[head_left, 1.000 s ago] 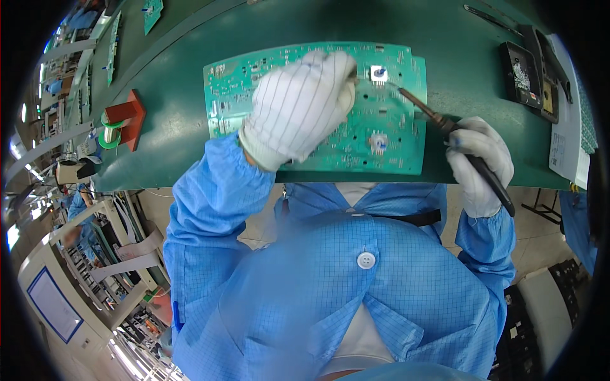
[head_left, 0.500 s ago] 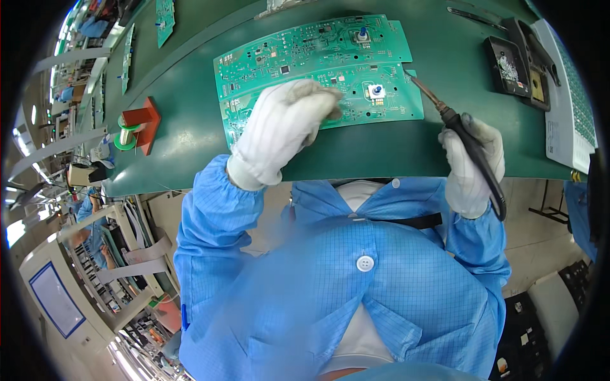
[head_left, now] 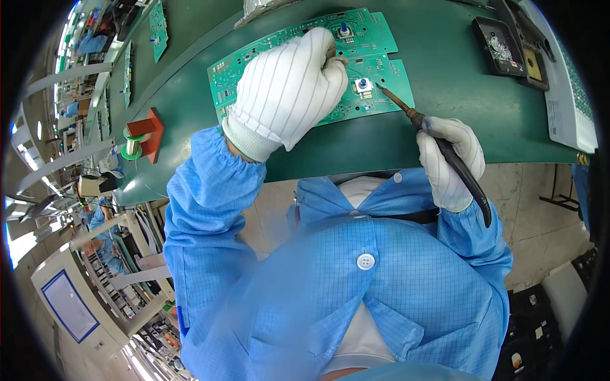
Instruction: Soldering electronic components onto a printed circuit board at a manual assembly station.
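Note:
Two joined green circuit boards (head_left: 397, 79) lie on the bench, each carrying a blue-shafted rotary part (head_left: 363, 86) on a white base. My gloved left hand (head_left: 286, 89) hovers over the boards, fingers pinched. A thin strand of solder wire (head_left: 354, 68) seems to run from its fingertips toward the near rotary part. In my gloved right hand (head_left: 450, 166) is a black-handled soldering iron (head_left: 468, 180). Its tip points left, just right of that rotary part; whether it touches the board I cannot tell. My left hand hides much of the boards' left and middle.
At left, a solder spool (head_left: 131, 147) sits on a red stand (head_left: 154, 134). More circuit boards (head_left: 158, 30) stand farther left. At right are a black tray (head_left: 499, 47) of small pale pieces, an iron holder (head_left: 535, 66) and a white box (head_left: 569, 108). Clear plastic (head_left: 260, 9) lies at the back.
My left hand has moved up and right, its fingers nearer the rotary parts. My right hand has brought the iron left, its tip now near the closer rotary part. The view has shifted slightly.

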Demonstrator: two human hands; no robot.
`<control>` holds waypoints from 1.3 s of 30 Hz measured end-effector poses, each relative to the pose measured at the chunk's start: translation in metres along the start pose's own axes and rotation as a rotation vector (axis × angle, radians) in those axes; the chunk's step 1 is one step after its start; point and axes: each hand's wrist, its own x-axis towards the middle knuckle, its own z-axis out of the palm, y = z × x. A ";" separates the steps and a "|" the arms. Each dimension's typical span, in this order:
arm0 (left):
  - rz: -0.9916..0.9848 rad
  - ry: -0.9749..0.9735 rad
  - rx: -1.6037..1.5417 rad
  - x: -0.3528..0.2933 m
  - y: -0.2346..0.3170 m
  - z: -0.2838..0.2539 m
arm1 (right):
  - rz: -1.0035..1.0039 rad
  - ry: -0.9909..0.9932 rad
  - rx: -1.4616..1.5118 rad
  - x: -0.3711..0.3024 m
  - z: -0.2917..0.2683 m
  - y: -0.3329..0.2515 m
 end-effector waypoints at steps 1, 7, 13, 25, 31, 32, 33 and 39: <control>0.073 0.020 0.010 0.003 -0.002 0.000 | 0.012 -0.002 -0.021 0.000 0.001 -0.001; 0.160 -0.012 0.106 0.017 0.002 0.000 | -0.025 -0.016 -0.110 0.001 0.002 0.002; 0.192 -0.031 0.160 0.021 0.003 0.000 | 0.060 -0.031 -0.061 0.000 0.002 0.002; 0.178 -0.077 0.154 0.021 0.006 -0.004 | 0.101 -0.012 -0.062 0.000 0.003 -0.002; 0.186 -0.080 0.142 0.022 0.004 -0.002 | 0.036 -0.022 -0.113 0.000 0.003 -0.001; 0.182 -0.088 0.138 0.022 0.003 -0.001 | 0.034 -0.031 -0.121 0.000 0.003 -0.002; 0.181 -0.088 0.138 0.022 0.003 0.000 | 0.051 -0.029 -0.105 0.000 0.004 -0.002; 0.232 -0.035 0.138 0.023 0.003 0.005 | 0.040 -0.024 -0.111 0.000 0.004 -0.001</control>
